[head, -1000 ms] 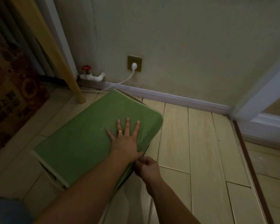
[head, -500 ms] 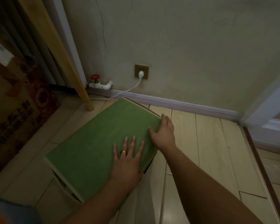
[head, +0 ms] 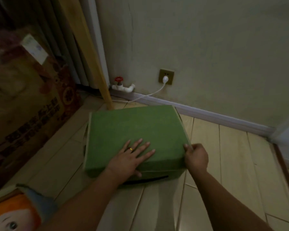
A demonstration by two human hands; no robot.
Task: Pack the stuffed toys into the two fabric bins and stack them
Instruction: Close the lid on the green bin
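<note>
Green rectangular fabric bin (head: 135, 139), lid closed, on floor at centre | left hand (head: 132, 157) flat on lid, fingers spread | right hand (head: 196, 157) pinching lid's 4 o'clock corner | step: likely seating lid | next: stacking needs both hands gripping the bin's sides.

- We see a dim, greenish-yellow indoor picture, darkest at the upper left of the frame.
- Soft shadows; no glare.
- Wide-angle bending at the edges; slight blur throughout.

Bin (head: 133, 134) contents (lid-covered) hidden
</note>
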